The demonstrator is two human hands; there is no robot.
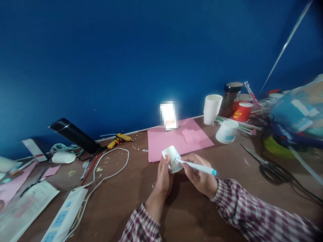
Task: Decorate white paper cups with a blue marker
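A small white paper cup (172, 155), tilted over the brown table, is gripped by my left hand (164, 176) along its left side. Between the fingers of my right hand (200, 174) is a white marker with a light blue end (202, 167). Its tip meets the cup's side, where faint blue lines show. Just behind the cup lie pink paper sheets (161, 141), with a smaller pink piece (191, 136) on top. A glowing, pixelated upright rectangle (169, 115) stands at their far edge.
Right of the paper are a tall white cup (212, 109), an upturned white cup (227, 131), a red paper cup (242, 112) and black-handled scissors (275, 171). To the left are a yellow glue gun (119, 139), a black cylinder (75, 134) and a power strip (64, 215) with its white cable.
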